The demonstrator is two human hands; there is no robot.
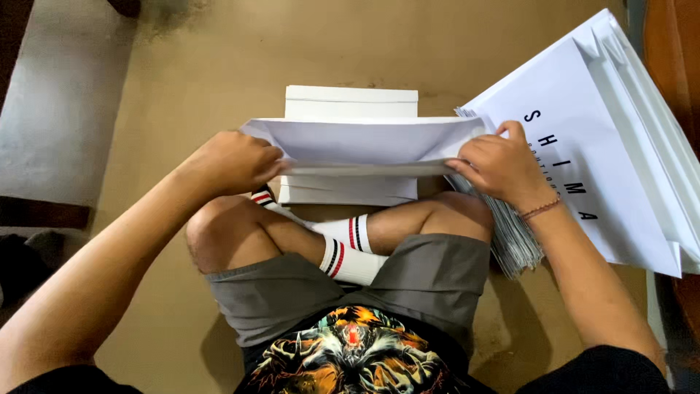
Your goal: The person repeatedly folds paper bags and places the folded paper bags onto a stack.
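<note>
— Where do we have the white paper bag (364,142)?
— At twelve o'clock above our knees, left hand (232,162) and right hand (499,166) fingers pinching its ends, over the white stack (350,191).

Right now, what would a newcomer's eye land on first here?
First, the white folded sheet at centre, pinched at its two ends by the left hand and right hand above a pile of white pieces on the brown floor. Next, the big stack of white flat bags fanned out at the right. Below, crossed legs in striped white socks.
</note>
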